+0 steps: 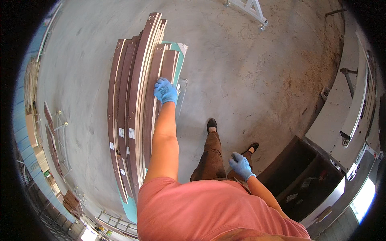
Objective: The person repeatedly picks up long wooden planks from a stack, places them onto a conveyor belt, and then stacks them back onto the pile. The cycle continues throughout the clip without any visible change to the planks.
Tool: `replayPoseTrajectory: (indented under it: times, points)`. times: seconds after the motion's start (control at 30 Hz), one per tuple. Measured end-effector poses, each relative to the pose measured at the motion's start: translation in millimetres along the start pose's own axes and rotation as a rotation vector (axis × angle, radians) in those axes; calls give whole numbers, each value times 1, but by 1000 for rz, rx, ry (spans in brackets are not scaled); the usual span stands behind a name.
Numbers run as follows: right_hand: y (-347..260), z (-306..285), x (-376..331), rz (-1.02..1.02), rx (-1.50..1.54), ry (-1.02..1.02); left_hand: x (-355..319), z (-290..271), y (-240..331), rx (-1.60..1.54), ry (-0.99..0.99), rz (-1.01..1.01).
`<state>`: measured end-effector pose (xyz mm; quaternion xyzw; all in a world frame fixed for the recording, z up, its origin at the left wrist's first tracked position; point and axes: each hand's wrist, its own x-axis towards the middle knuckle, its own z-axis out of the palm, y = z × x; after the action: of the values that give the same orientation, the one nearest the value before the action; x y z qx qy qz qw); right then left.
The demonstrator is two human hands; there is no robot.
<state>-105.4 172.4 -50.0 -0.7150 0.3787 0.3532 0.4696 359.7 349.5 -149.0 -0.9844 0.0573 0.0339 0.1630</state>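
A stack of long, dark brown boards (134,92) with pale edges lies to my left, some with small white labels. My left hand (165,91), in a blue work glove, reaches out over the stack's right side. Its fingers are curled at a shorter brown board (171,66); the fingertips are partly hidden. My right hand (241,165), gloved in the same blue, hangs by my right thigh with the fingers curled in, and nothing shows sticking out of it.
Under the boards a green sheet or base (181,64) shows. A large grey machine (337,112) with a dark open bin (299,172) stands on the right. White wheeled framing (251,10) is ahead. Sawdust-like debris lies on the concrete floor (241,80). Racks line the far left.
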Motion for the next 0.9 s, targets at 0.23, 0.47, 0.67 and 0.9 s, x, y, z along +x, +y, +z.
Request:
replayPoseTrajectory:
  times: [0.23, 0.47, 0.67, 0.9]
  points:
    - [-14, 5, -8, -49, 18, 59, 9, 19, -1, 97, 116, 61]
    - [-1, -8, -14, -52, -31, 147, 1, 1, 5, -326, -13, 34]
    - [15, -22, -34, -50, 39, 160, -22, -62, 30, -280, -235, 40]
    - [77, -97, -62, -185, 93, 385, -90, -93, 67, -344, -205, 267]
